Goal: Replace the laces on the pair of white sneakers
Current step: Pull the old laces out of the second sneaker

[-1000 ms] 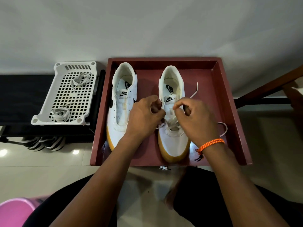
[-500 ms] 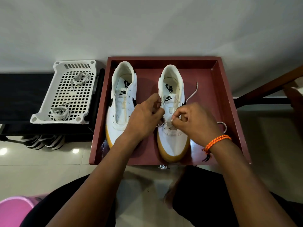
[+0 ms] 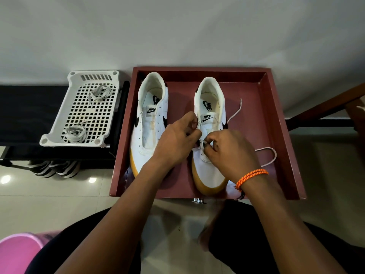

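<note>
Over the right sneaker (image 3: 209, 165), left hand (image 3: 173, 141) and right hand (image 3: 231, 153) pinch its lace (image 3: 266, 155) (eyelets hidden).

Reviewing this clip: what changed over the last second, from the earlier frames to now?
The right hand came down the right sneaker from near the tongue toward the lower eyelets, pinching the lace. The left hand kept its pinch on the lace at the sneaker's left edge. The left sneaker stayed unlaced, the red tray in place, and two lace bundles still lie in the white basket.
</note>
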